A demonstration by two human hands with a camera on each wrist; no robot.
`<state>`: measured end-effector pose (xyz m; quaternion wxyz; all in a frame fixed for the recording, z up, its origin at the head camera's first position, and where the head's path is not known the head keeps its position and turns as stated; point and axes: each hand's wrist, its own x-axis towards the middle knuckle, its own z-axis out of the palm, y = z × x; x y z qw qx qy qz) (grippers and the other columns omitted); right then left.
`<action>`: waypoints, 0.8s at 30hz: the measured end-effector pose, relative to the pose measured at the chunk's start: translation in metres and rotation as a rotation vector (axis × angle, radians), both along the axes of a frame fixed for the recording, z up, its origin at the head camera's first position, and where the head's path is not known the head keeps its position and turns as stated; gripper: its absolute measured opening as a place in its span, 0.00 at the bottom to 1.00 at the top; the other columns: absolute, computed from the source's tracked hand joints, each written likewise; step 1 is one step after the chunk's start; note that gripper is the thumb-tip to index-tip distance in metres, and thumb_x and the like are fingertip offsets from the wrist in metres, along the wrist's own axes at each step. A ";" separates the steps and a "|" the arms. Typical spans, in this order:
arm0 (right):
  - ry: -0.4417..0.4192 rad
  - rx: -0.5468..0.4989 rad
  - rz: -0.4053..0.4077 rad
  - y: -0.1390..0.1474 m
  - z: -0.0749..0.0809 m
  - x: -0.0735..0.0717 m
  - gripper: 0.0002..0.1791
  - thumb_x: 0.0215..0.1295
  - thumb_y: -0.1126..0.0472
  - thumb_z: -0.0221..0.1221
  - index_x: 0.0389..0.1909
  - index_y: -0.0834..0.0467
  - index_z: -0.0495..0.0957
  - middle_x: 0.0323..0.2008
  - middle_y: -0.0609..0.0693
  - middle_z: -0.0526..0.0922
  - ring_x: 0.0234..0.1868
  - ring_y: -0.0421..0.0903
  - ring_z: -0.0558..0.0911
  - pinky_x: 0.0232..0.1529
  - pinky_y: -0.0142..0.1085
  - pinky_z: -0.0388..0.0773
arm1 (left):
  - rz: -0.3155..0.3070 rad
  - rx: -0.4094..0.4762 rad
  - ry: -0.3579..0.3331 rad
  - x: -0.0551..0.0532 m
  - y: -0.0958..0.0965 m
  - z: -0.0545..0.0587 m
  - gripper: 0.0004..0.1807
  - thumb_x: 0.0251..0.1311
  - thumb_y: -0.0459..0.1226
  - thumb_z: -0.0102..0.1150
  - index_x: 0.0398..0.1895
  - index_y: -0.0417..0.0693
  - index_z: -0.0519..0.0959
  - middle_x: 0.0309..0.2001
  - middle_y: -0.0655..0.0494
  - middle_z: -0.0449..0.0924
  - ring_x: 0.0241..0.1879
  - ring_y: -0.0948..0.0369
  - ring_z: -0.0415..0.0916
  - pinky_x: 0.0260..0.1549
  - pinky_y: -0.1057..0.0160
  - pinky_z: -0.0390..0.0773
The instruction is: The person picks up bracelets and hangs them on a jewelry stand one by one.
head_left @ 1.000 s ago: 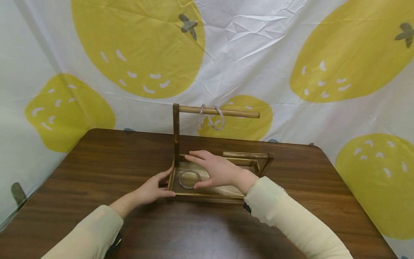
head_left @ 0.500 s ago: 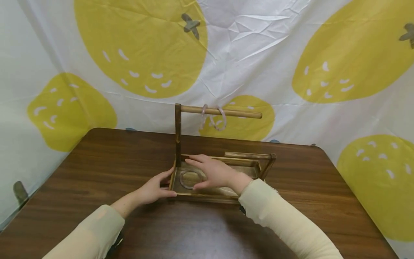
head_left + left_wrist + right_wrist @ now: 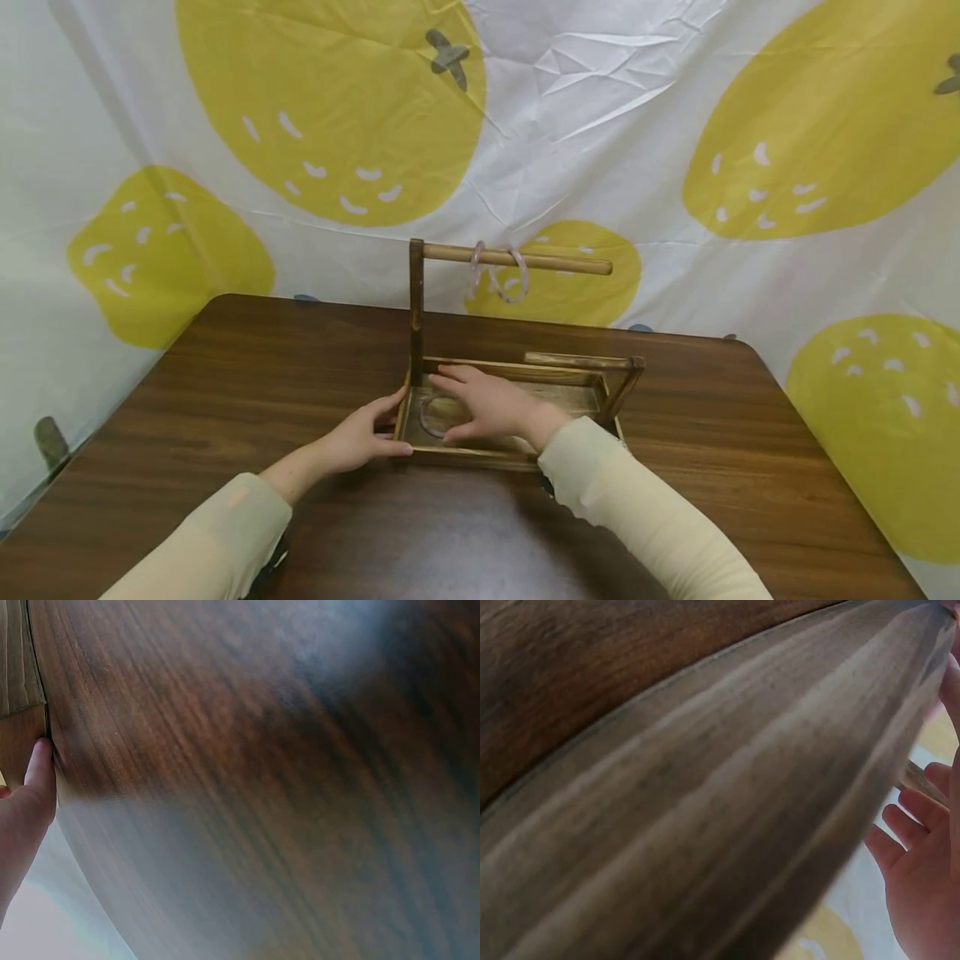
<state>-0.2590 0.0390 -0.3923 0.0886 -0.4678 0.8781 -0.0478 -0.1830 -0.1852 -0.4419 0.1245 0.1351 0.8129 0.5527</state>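
In the head view a wooden bangle stand has a shallow tray [image 3: 480, 457] as its base. My left hand [image 3: 356, 433] grips the tray's left end, thumb at the front corner and fingers along the side. In the left wrist view the thumb [image 3: 41, 769] presses on the wood. A bangle [image 3: 422, 417] lies at the left of the tray. Over it is my right hand [image 3: 491, 408], thumb and fingers spread apart, hiding the bangle's right part. Whether these fingers touch it cannot be seen. Two pale pinkish bangles [image 3: 523, 275] hang from the upper rod [image 3: 577, 264].
A short lower rod [image 3: 577, 361] juts in from the post [image 3: 622, 392] at the tray's right end. The tall post [image 3: 417, 308] rises at the left. Brown tabletop [image 3: 712, 467] surrounds the stand, and a lemon-print curtain [image 3: 585, 150] hangs behind.
The right hand has moved left and slightly down over the tray, covering more of the lying bangle. The left hand keeps its place at the tray's end. The head view has shifted slightly.
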 end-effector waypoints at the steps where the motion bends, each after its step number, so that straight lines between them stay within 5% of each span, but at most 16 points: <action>1: -0.002 0.005 -0.002 -0.001 -0.001 0.000 0.49 0.54 0.37 0.61 0.72 0.52 0.53 0.72 0.54 0.55 0.68 0.52 0.63 0.64 0.45 0.71 | -0.001 0.001 0.002 0.000 0.000 0.000 0.50 0.53 0.37 0.66 0.72 0.33 0.44 0.71 0.31 0.46 0.64 0.38 0.60 0.58 0.52 0.75; 24: -0.014 0.074 0.009 -0.018 -0.021 -0.006 0.42 0.57 0.46 0.63 0.70 0.53 0.58 0.67 0.55 0.64 0.65 0.52 0.67 0.66 0.44 0.69 | -0.010 0.014 -0.006 0.001 -0.002 0.000 0.50 0.53 0.36 0.66 0.72 0.32 0.44 0.71 0.31 0.44 0.64 0.37 0.60 0.57 0.53 0.75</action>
